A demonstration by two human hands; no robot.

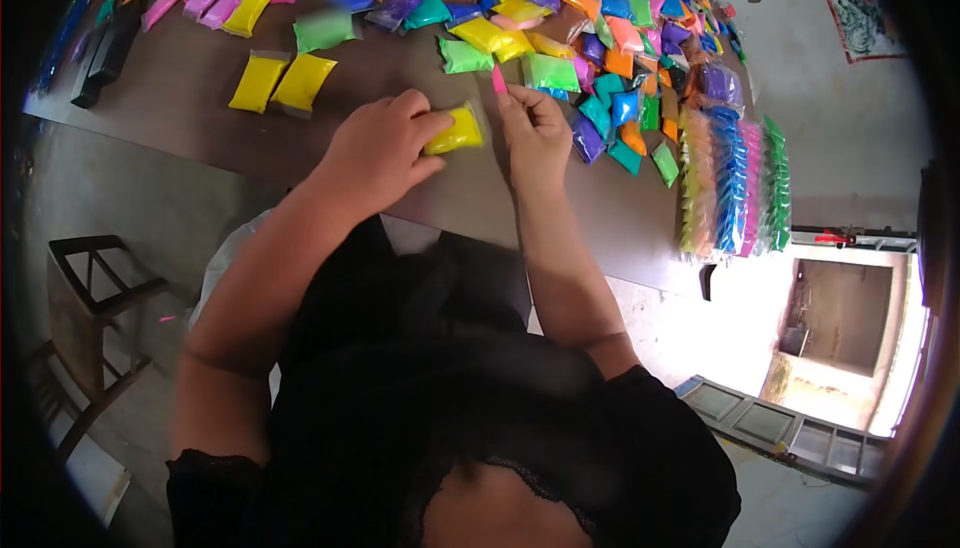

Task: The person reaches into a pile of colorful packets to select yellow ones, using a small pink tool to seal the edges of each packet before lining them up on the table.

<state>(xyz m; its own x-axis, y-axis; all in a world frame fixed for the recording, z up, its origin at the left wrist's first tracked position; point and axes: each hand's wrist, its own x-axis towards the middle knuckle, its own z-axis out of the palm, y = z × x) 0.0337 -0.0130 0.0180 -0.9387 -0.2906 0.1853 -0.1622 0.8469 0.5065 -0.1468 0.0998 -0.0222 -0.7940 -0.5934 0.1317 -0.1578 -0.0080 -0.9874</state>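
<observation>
My left hand (pixel 385 148) pinches the left edge of a small clear packet with yellow filling (pixel 458 131) just above the table. My right hand (pixel 536 133) is closed, thumb and forefinger gripping a thin, pointed pink piece (pixel 499 80) whose kind I cannot make out. Two more yellow packets (pixel 281 82) lie side by side to the left of my left hand. Directly beyond the hands are a light green packet (pixel 466 56) and a brighter green one (pixel 552 73).
A large heap of packets in many colours (pixel 600 8) covers the far side of the brown table (pixel 200 133). Long strips of joined packets (pixel 732 183) stand at the right edge. A dark long object (pixel 110 53) lies at left. A wooden chair (pixel 95 288) stands lower left.
</observation>
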